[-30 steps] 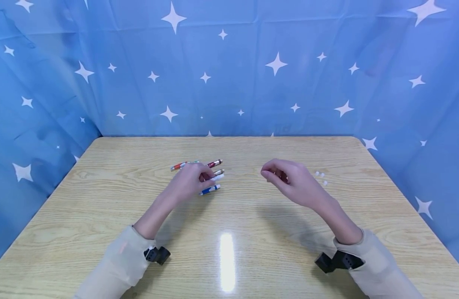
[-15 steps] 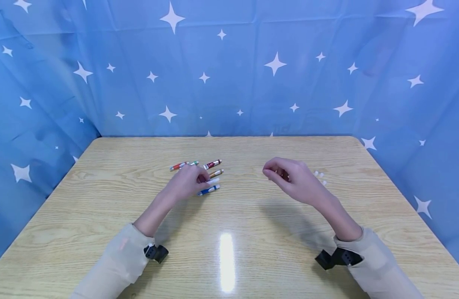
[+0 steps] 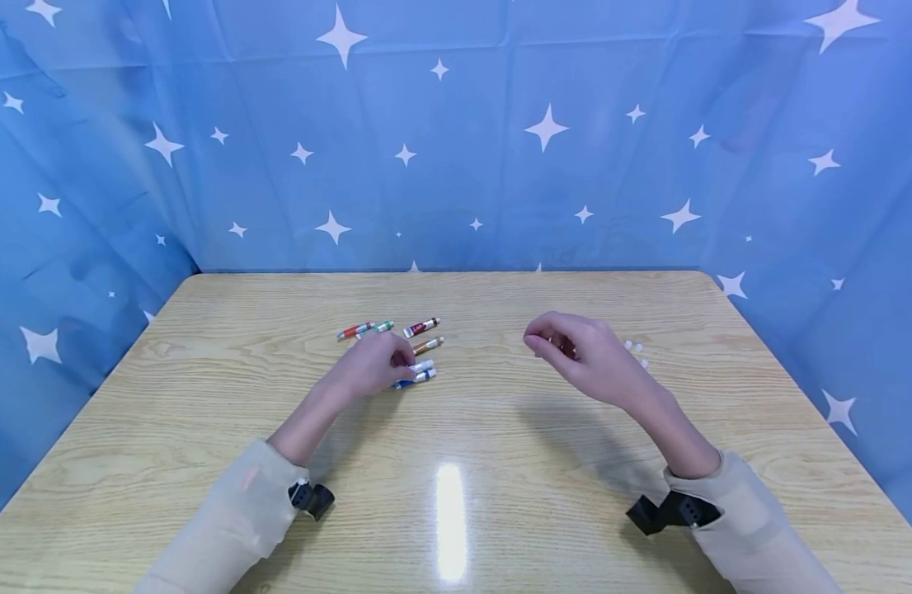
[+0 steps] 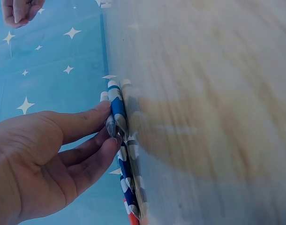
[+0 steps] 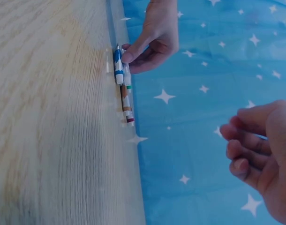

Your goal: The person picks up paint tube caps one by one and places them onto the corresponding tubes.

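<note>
My left hand is over the row of small paint tubes. Its thumb and fingers pinch a white paint tube, whose pale end shows above the thumb in the left wrist view. Right beside it, on the near side, lies a blue paint tube. An ochre paint tube lies just beyond the white one. My right hand hovers over the table's right half, fingers loosely curled and holding nothing, as the right wrist view shows.
Farther back lie a dark red paint tube, a green paint tube and a red paint tube. Several small white pieces sit beyond my right wrist. A blue star-patterned curtain hangs behind the wooden table.
My left hand has drawn the white paint tube toward me, away from the ochre one and up beside the blue one. My right hand has stayed nearly still.
</note>
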`<action>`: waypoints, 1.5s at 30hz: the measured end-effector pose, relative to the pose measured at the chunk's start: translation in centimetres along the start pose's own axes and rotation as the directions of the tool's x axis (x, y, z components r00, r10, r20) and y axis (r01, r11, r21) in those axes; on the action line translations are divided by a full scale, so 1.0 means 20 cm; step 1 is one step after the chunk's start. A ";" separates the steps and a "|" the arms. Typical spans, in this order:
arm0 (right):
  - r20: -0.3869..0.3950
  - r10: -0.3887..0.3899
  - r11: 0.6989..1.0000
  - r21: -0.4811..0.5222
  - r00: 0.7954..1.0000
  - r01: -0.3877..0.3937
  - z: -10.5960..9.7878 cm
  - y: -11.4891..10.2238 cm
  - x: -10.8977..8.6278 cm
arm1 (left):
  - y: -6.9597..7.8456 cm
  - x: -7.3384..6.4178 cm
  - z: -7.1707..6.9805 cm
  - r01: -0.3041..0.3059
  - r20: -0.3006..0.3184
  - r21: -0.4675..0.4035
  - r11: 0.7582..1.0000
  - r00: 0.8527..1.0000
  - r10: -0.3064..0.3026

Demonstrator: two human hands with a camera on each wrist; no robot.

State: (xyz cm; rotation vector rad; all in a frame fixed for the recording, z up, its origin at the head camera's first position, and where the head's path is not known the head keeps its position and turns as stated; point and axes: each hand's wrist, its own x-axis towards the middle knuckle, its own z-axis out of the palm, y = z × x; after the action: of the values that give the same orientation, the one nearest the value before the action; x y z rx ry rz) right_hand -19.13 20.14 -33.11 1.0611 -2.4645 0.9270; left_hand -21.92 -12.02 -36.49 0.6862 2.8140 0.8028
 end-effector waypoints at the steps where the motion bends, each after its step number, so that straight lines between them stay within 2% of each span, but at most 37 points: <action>1: 0.000 0.001 1.000 0.001 1.000 -0.001 0.00 0.00 0.00 | 0.00 0.00 0.00 0.005 0.001 -0.005 1.000 1.000 -0.005; 8: 0.005 0.010 1.000 0.003 1.000 -0.010 -0.01 -0.01 0.00 | -0.02 0.00 0.00 -0.022 0.018 -0.003 1.000 1.000 0.022; 17: -0.005 0.009 1.000 -0.005 1.000 -0.009 -0.01 0.00 0.00 | -0.02 -0.01 -0.02 -0.021 0.024 -0.002 1.000 0.999 0.021; 21: -0.007 0.011 1.000 -0.002 1.000 -0.011 -0.02 0.01 0.00 | -0.03 -0.02 -0.03 -0.018 0.002 -0.027 0.999 1.000 0.018; 28: -0.029 0.000 1.000 0.009 1.000 0.000 -0.03 0.03 0.00 | -0.04 -0.01 -0.03 -0.068 -0.072 -0.053 0.996 0.995 0.064; 31: -0.039 0.004 1.000 0.001 0.999 -0.004 -0.03 0.04 -0.01 | -0.04 0.00 -0.03 -0.071 -0.098 -0.067 0.995 0.993 0.064; 39: -0.041 0.048 0.999 -0.011 0.998 -0.048 -0.06 0.08 -0.01 | -0.04 0.04 -0.02 -0.073 -0.150 -0.088 0.993 0.987 0.059; 45: -0.045 0.093 0.995 -0.024 0.995 -0.094 -0.09 0.12 -0.02 | -0.04 0.07 -0.01 -0.064 -0.157 -0.118 0.991 0.987 0.045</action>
State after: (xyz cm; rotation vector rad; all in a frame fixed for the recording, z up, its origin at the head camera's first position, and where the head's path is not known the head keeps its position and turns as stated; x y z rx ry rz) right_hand -20.62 22.85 -32.96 0.9138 -2.5014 0.9328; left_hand -23.56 -11.93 -36.77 0.7133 2.8608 1.0718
